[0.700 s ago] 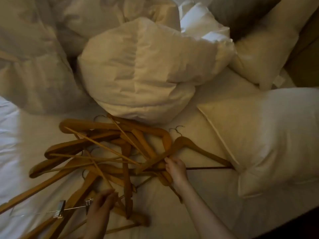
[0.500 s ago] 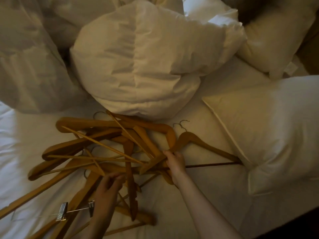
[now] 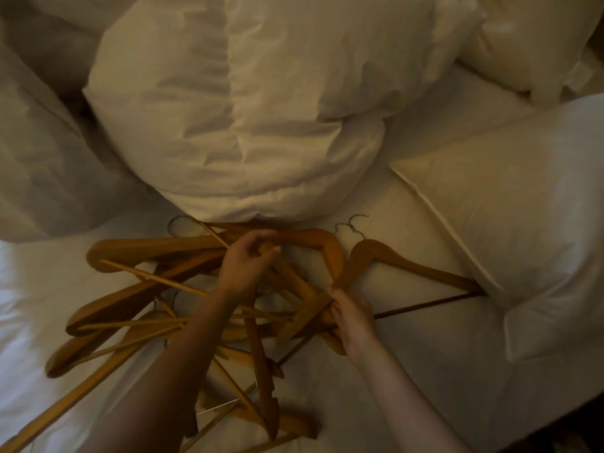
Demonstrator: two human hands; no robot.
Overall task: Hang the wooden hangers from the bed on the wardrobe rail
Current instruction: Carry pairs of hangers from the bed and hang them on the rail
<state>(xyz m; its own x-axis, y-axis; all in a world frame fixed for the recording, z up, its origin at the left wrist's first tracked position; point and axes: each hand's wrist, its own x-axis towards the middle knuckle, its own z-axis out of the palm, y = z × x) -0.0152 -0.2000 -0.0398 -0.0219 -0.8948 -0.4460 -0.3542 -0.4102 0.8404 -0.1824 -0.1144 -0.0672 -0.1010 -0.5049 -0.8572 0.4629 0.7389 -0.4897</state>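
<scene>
Here, the rightmost hanger (image 3: 408, 264) is gripped by the right hand (image 3: 353, 318); the adjacent hanger pile (image 3: 137, 289) is apparently pinched by the left hand (image 3: 245, 266).

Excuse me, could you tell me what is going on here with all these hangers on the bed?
A person is working through a tangled pile of wooden hangers lying on the white bed sheet. The left hand reaches into the upper middle of the pile, its fingers curled round a pile hanger. The right hand grips the rightmost hanger, whose far end touches a pillow. No wardrobe rail is in view.
</scene>
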